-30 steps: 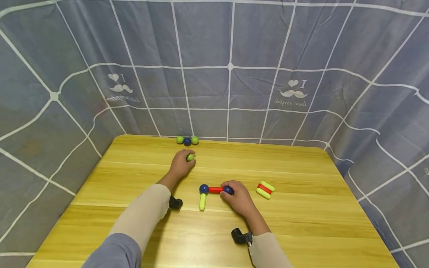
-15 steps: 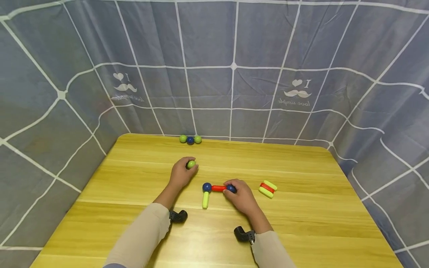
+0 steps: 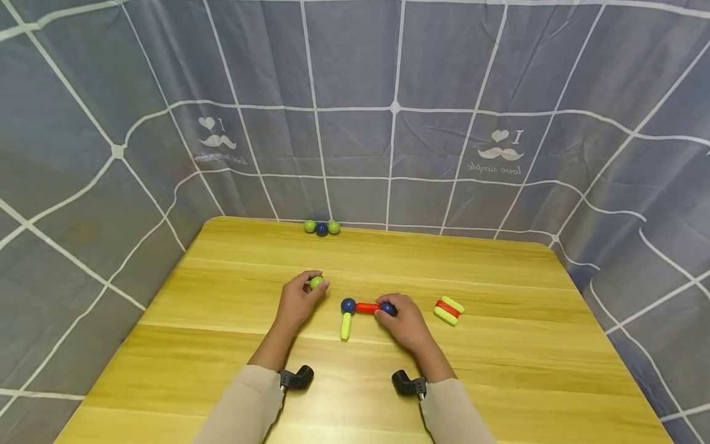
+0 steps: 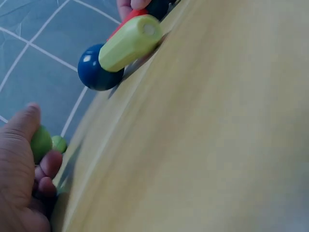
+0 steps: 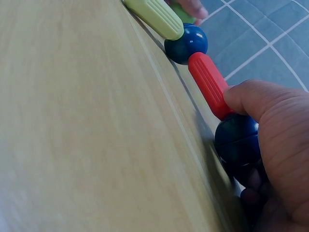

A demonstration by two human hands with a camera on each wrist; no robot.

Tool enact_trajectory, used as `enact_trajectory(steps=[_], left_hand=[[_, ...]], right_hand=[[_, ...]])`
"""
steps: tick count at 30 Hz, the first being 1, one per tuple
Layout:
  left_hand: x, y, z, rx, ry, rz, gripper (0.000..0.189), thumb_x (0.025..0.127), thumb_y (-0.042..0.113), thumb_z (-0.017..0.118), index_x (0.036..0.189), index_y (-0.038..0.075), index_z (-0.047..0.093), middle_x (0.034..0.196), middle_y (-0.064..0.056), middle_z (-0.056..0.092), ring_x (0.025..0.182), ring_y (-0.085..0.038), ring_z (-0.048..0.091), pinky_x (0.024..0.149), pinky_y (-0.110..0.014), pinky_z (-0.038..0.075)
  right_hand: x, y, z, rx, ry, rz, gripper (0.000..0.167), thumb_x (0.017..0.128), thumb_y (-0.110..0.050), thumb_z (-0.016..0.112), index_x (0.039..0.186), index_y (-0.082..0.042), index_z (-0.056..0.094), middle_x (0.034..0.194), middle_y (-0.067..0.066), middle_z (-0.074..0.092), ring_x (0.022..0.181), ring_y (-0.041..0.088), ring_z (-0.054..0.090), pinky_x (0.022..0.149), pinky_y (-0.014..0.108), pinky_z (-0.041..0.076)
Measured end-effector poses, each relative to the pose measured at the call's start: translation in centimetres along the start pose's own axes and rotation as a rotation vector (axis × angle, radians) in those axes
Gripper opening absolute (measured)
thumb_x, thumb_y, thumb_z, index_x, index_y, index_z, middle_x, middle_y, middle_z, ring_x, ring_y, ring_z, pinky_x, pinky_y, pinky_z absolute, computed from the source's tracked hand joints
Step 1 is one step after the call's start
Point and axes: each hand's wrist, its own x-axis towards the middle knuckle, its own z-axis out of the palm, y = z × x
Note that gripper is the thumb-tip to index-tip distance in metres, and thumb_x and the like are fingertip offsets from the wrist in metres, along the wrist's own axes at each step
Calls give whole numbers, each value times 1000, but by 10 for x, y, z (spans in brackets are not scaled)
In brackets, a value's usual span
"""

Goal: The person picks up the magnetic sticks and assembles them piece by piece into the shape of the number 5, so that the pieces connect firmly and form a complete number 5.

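My left hand (image 3: 295,301) pinches a green ball (image 3: 317,282) between thumb and fingers, left of a joined piece on the wooden table. That piece is an L: a yellow-green rod (image 3: 346,327) meets a blue ball (image 3: 348,306), from which a red rod (image 3: 367,308) runs to a second blue ball (image 5: 236,139). With thumb and fingers, my right hand (image 3: 409,322) grips this second ball, the thumb tip lying at the red rod's end. The left wrist view has the yellow-green rod's round end (image 4: 148,29) facing the camera.
Along the table's back edge sit two green balls (image 3: 309,226) with a blue ball (image 3: 322,229) between them. Two yellow-green rods and a red rod (image 3: 447,308) lie side by side right of my right hand. A grey curtain (image 3: 355,142) surrounds the table (image 3: 499,370).
My left hand has drawn back from the rear row toward me, bringing the green ball level with the joined piece's left side. My right hand keeps its hold; the head view has shifted slightly.
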Motion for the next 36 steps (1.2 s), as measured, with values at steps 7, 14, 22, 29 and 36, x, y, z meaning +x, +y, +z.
enact_trajectory(steps=[7,14,22,29,36], left_hand=[[-20,5,0,-45,-16,-2,34,91,17,75,122,6,68,87,-5,61,70,-18,52,58,-24,45],[-38,12,0,-95,-32,49,31,90,7,71,120,1,68,93,-6,64,70,-17,53,60,-23,47],[-60,16,-2,-128,-80,53,36,88,2,70,124,1,65,100,-6,60,76,-17,53,65,-23,47],[-79,19,-4,-130,-171,32,39,87,7,74,124,3,64,100,-5,62,74,-17,53,62,-23,47],[-90,18,-9,-67,-286,116,27,83,12,79,108,14,68,89,3,61,79,-17,55,68,-26,48]], right_hand=[[0,0,-1,2,2,20,21,92,-22,72,111,-16,71,118,8,65,114,30,56,96,50,45],[0,2,-2,5,13,-3,20,91,-21,71,111,-15,71,116,8,65,108,28,57,91,49,47],[-1,2,0,13,5,5,21,91,-20,72,112,-15,71,118,8,65,111,29,57,93,50,47],[-2,0,2,22,0,28,21,92,-22,71,111,-15,70,119,8,64,112,29,56,94,49,46],[-1,-1,3,22,9,12,20,91,-20,72,110,-15,71,117,8,65,110,29,57,93,49,47]])
